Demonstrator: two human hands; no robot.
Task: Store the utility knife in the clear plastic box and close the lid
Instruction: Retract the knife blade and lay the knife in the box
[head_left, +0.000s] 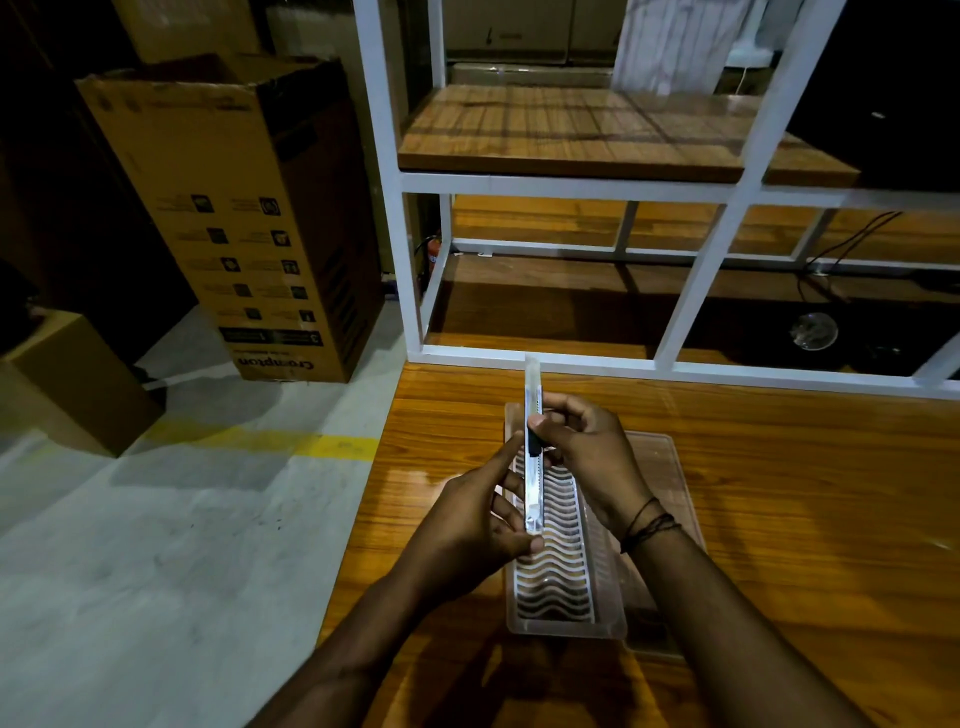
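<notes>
A slim white utility knife (533, 457) with a black slider is held lengthwise above the clear plastic box (556, 582), its tip pointing away from me. My left hand (478, 519) pinches its near end between thumb and fingers. My right hand (587, 457) grips its middle, thumb on the black slider. The box lies open on the wooden table (779, 493), with a white wavy pattern on its floor. Its clear lid (670, 493) lies flat to the right, partly hidden under my right wrist.
A white metal shelf frame (696, 291) with wooden boards stands along the table's far edge. The table's left edge drops to a grey floor with a yellow line (291, 444). Cardboard boxes (249, 218) stand on the floor at left. Cables lie on the lower shelf at right.
</notes>
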